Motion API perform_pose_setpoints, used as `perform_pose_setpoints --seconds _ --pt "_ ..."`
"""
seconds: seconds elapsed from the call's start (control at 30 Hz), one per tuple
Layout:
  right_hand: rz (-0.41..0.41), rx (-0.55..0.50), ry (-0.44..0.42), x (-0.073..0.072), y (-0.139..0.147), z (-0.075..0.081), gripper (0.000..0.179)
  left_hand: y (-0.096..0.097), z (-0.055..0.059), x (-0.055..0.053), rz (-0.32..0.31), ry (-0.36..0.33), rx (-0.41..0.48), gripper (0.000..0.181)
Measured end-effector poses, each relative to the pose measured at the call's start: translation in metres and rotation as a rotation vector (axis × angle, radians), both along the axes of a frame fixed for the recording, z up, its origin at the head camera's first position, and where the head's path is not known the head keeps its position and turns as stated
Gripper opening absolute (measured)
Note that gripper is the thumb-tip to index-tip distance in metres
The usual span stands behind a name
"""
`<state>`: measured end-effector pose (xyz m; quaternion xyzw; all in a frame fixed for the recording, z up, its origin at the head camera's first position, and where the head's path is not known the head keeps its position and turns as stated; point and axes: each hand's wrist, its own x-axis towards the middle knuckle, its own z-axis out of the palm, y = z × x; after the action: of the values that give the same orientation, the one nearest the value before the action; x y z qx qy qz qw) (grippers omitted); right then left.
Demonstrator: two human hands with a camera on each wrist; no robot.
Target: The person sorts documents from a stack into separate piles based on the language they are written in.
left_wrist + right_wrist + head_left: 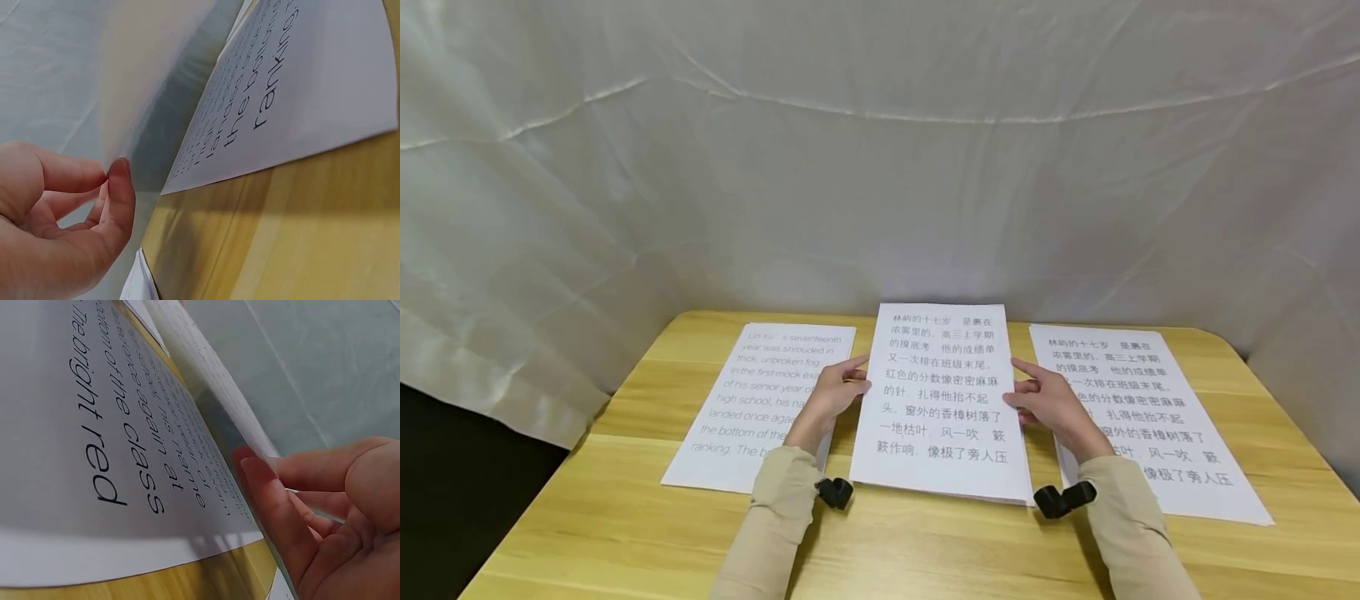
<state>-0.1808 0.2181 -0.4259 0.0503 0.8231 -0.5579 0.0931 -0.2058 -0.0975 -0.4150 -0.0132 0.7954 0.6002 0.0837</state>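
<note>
A white sheet of paper [940, 392] printed with large Chinese characters is held up between both hands. My left hand [831, 396] pinches its left edge between thumb and fingers. On the opposite edge, my right hand [1048, 400] pinches it the same way. The right wrist view shows the held sheet [225, 387] nearly edge-on, with a page of English text [44, 506] below it. English print is also on a page [337, 69] in the left wrist view.
At the left of the wooden table [917, 550] lies an English-printed stack [715, 467], partly behind the left hand. A Chinese-printed stack [1210, 492] lies at the right, partly covered by the right hand and sleeve. A pale curtain [880, 183] hangs behind the table.
</note>
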Motion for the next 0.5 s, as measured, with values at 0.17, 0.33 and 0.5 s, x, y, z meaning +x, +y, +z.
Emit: perform_pose_setpoints --seconds 0.17,0.33,0.5 --pt "0.013 0.003 0.005 0.0006 0.0022 -0.0020 0.072 0.0010 -0.0019 0.0002 0.006 -0.007 0.021 0.049" --pt "0.048 -0.018 0.013 0.0033 0.0029 -0.0004 0.072 -0.0026 -0.0037 0.0031 0.011 -0.006 0.045 0.050" --pt "0.062 -0.045 0.050 0.0065 0.0030 0.0065 0.073 -0.0048 -0.0014 0.0062 0.014 0.009 0.046 0.050"
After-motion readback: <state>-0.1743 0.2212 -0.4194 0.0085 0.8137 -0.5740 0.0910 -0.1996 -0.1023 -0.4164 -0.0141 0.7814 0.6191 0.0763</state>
